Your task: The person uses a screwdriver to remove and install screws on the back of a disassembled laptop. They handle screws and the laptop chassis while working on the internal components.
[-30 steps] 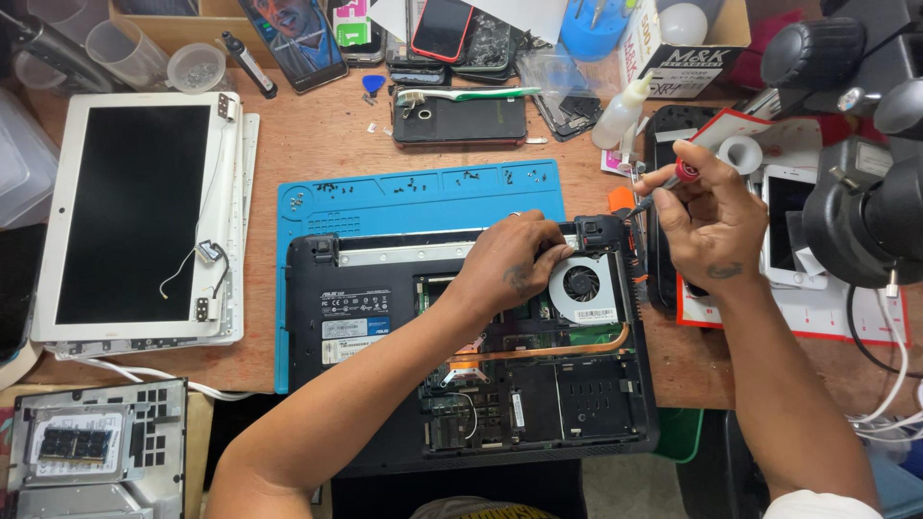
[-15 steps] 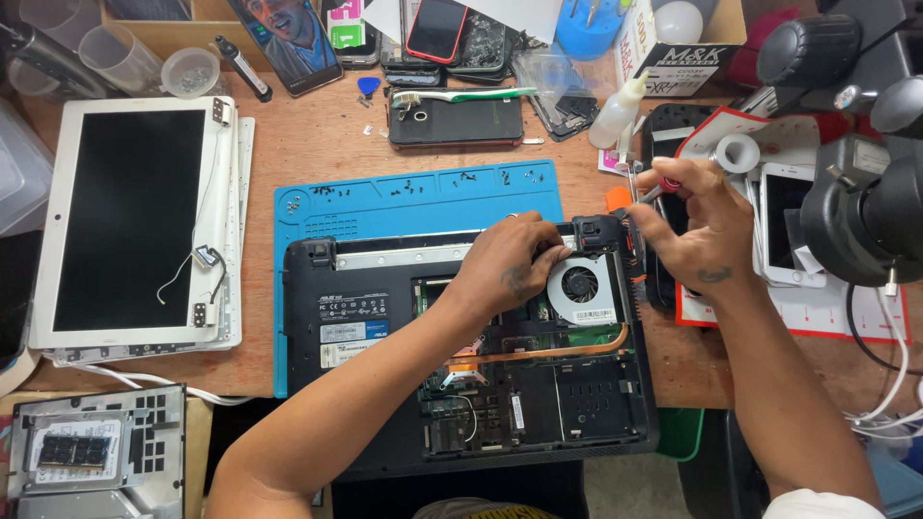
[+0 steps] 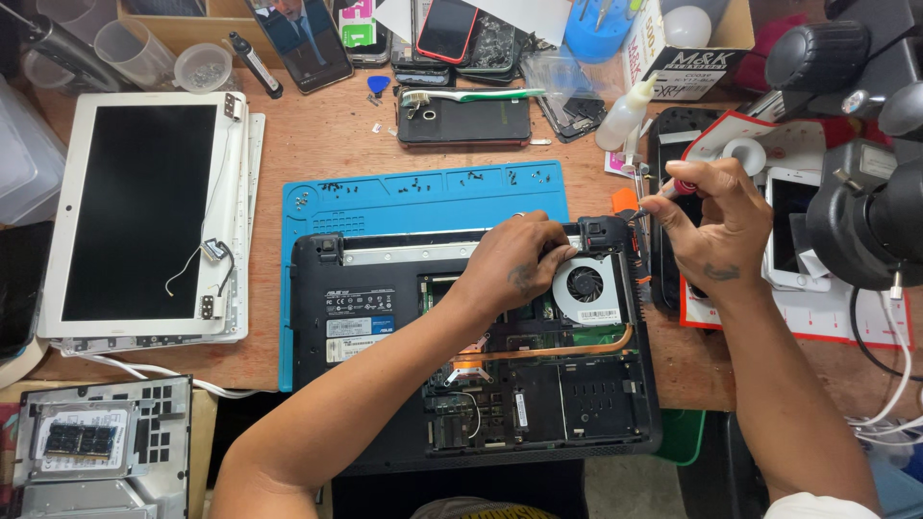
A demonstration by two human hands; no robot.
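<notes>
We see the opened laptop [image 3: 481, 356] at lower centre of the frame, on a blue mat [image 3: 423, 197]. Our left hand [image 3: 514, 264] presses beside the fan [image 3: 586, 285]; our right hand [image 3: 711, 226] grips a screwdriver [image 3: 646, 197]. A slip could gouge the board, and loose screws [image 3: 481, 180] may scatter.

Lighting was bright and even, from overhead; colours read true. Shadows were soft and short, just under both forearms on the counter [image 3: 365, 144]. Mild glare showed on the white screen bezel [image 3: 67, 192] at left. Focus was sharp centre; the microscope [image 3: 865, 221] at right was soft. Slight wide-angle stretch at the edges.
</notes>
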